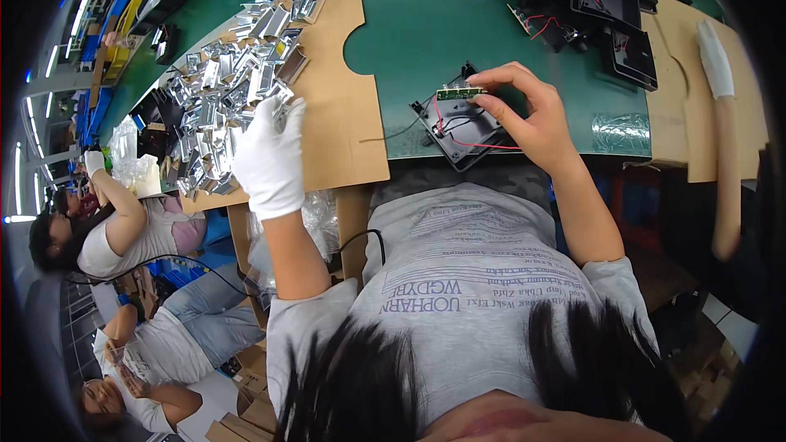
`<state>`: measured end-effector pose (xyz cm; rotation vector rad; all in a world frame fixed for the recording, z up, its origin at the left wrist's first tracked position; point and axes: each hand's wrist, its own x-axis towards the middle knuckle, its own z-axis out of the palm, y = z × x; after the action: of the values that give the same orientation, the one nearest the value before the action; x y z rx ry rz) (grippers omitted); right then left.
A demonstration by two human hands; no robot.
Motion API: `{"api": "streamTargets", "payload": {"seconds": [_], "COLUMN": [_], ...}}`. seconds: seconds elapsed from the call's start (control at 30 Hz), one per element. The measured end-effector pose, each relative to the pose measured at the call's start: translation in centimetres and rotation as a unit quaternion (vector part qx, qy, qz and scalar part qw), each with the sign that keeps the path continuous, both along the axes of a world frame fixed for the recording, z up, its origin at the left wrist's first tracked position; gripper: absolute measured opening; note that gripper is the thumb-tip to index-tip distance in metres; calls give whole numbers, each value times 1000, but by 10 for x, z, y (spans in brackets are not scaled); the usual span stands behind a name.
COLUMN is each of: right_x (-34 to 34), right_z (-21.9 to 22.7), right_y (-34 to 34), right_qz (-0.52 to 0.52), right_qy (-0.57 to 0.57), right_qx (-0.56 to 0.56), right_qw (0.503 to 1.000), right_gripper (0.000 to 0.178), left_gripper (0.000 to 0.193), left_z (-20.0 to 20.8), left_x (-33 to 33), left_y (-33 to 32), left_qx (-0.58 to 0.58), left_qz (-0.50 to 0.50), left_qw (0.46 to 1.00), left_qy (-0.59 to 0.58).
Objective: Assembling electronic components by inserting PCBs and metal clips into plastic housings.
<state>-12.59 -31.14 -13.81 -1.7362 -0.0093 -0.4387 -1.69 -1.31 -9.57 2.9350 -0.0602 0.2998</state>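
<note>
My left hand (273, 160), in a white glove, is at the near right side of a heap of shiny silver metal brackets (214, 74). Its fingers close around one metal bracket (281, 96), partly hidden by the glove. My right hand (528, 110) is bare and pinches a narrow green circuit board (458, 93) between thumb and fingers. Just below the board lies an open black plastic housing (463, 143), tilted on the green table near its front edge. Red and black wires run inside the housing, and a red one rises toward the board.
Brown cardboard (344, 106) with a curved notch lies under the heap. Several black housings (606, 0) with red wires stand at the far right. A co-worker's white-gloved hand (716, 61) rests over more cardboard on the right. Two people sit at the left.
</note>
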Motion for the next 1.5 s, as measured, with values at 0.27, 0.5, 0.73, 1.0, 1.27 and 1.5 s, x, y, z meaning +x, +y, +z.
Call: {"api": "streamTargets", "payload": {"seconds": [0.27,0.5,0.73,1.0,1.27,1.5], "right_x": [-3,1,4,5,6,7], "right_z": [-10,-6,3,6,-1,-17], "right_y": [-12,-17,-19,-14,-5,-12], "right_qz": [39,63,90,44,-3,0], "right_qy": [38,36,-1,-19,-50,-97], "right_qx": [29,30,-35,-141,-68,-123], "right_qw": [998,997,995,989,996,988], "right_gripper": [13,14,10,13,24,38], "left_gripper": [38,22,34,23,28,42], "left_z": [-9,13,24,21,19,0], "left_x": [2,-22,-3,-8,-11,-30], "left_y": [-8,-13,-69,-107,-107,-108], "left_qx": [156,188,-300,-403,-348,-283], "left_qz": [28,21,-244,-324,-364,-434], "left_qw": [987,978,920,829,848,855], "left_qy": [16,82,56,214,167,13]}}
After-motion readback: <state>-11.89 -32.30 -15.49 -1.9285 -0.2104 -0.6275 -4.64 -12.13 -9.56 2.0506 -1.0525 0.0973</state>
